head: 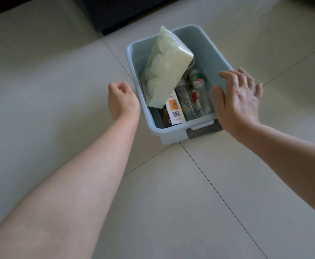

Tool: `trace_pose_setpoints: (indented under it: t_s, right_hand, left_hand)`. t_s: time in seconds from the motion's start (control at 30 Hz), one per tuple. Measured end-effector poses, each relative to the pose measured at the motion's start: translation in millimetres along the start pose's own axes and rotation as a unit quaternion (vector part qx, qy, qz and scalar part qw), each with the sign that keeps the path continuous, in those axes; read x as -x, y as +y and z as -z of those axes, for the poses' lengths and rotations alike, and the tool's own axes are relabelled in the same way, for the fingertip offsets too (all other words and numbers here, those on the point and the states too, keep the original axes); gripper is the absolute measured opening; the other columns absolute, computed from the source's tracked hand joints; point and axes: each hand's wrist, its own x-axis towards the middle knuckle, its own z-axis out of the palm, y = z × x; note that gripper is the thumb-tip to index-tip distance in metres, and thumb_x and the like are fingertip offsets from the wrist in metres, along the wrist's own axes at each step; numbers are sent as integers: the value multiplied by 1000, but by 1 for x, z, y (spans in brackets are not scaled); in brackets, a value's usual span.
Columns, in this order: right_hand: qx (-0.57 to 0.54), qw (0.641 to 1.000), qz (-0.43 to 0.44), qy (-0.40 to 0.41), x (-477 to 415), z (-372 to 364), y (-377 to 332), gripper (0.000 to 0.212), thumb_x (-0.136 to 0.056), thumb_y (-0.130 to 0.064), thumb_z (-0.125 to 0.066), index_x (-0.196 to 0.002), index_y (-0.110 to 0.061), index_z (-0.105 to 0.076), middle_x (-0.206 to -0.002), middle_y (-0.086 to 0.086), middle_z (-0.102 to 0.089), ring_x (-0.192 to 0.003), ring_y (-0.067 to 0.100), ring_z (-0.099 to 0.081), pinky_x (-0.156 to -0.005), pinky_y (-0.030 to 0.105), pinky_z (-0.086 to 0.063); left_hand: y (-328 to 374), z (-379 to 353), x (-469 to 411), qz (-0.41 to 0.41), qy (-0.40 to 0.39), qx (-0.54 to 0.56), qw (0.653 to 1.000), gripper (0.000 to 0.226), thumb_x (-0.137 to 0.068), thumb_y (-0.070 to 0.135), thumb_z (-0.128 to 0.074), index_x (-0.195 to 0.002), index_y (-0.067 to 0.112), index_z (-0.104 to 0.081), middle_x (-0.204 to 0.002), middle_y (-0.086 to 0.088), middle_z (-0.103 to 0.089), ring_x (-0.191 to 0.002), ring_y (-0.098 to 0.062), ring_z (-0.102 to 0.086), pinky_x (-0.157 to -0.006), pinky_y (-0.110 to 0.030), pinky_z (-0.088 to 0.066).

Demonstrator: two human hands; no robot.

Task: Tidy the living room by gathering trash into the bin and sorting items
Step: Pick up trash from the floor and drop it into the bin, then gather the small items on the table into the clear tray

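Note:
A pale blue plastic bin (207, 47) stands on the tiled floor. A clear packet of white round pads (167, 70) leans inside it against the left wall. Beneath lie a white and orange box (175, 111) and several small bottles (195, 94). My left hand (122, 100) hovers just left of the bin, fingers curled, holding nothing. My right hand (237, 101) spreads over the bin's right rim with straight fingers; whether it touches the rim I cannot tell.
Beige floor tiles (59, 75) with dark grout lines surround the bin. A dark piece of furniture (119, 12) stands beyond the bin at the top. A grey handle (203, 130) sits on the bin's near wall.

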Motion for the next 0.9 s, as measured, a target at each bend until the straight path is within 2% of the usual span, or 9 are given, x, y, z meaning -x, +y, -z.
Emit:
trace_pose_setpoints:
  t_s: [0.13,0.2,0.27,0.33,0.43,0.53,0.67,0.73,0.9]
  right_hand:
    - [8,999,29,-12,16,-10,-6,35,-100,-40,-31,-121,-27,-56,-133,-4,-55,-143,18,-28,-116,57,-2]
    - [12,999,30,-30,29,-18,-18,36,-100,-39,-30,-118,-27,-59,-130,-7,-58,-144,17,-27,-116,56,2]
    - [-7,999,26,-33,42,-23,-29,37,-100,-36,-31,-118,-26,-61,-132,-8,-57,-144,18,-26,-117,55,4]
    - [-48,998,21,-24,58,-21,-36,36,-100,-32,-33,-121,-24,-61,-136,-6,-56,-145,19,-26,-118,50,1]
    - [-107,994,11,-33,82,-8,-40,33,-100,-23,-38,-125,-19,-60,-140,0,-53,-144,22,-27,-118,44,-13]
    - [-128,986,-20,-100,98,10,-48,34,-100,-22,-38,-125,-16,-61,-145,5,-48,-144,23,-28,-118,43,-20]
    - [-86,975,-1,-205,106,62,-58,37,-98,-20,-38,-127,-15,-60,-142,4,-51,-139,24,-37,-111,42,-33]
    - [-52,962,-11,-268,107,95,-59,36,-97,-20,-42,-128,-17,-58,-138,3,-53,-131,26,-44,-104,41,-39]
    - [1,934,-66,-352,101,188,-73,34,-94,-18,-44,-125,-24,-58,-128,-1,-59,-119,24,-50,-96,36,-41]
  left_hand:
    - [-16,-10,8,73,38,83,993,18,-96,18,-42,-98,10,-59,-102,-7,-69,-90,-22,-61,-73,-23,-43]
    - [-12,-11,19,47,45,118,991,12,-94,15,-46,-86,12,-55,-93,-8,-67,-84,-23,-62,-76,-31,-51]
    - [-3,-7,41,6,48,125,991,12,-93,14,-49,-86,9,-57,-90,-6,-65,-80,-20,-59,-78,-30,-51]
    - [3,2,74,-7,25,123,992,13,-95,12,-49,-94,7,-61,-95,-8,-66,-85,-21,-58,-78,-22,-47]
    - [10,21,128,-2,-47,112,993,15,-94,11,-49,-98,20,-60,-104,0,-67,-104,-14,-61,-91,-22,-48]
    - [17,41,161,45,-104,91,989,18,-95,12,-49,-95,21,-64,-94,12,-66,-93,-1,-60,-84,-12,-43]
    - [27,77,186,158,-180,46,970,21,-93,14,-51,-83,25,-66,-86,7,-70,-79,-6,-62,-81,-27,-50]
    - [35,95,189,209,-211,9,955,22,-93,15,-51,-78,25,-64,-81,7,-70,-74,-8,-62,-76,-29,-50]
    - [100,145,180,261,-211,-17,942,22,-95,13,-51,-78,23,-61,-72,7,-64,-59,0,-55,-60,-20,-44]
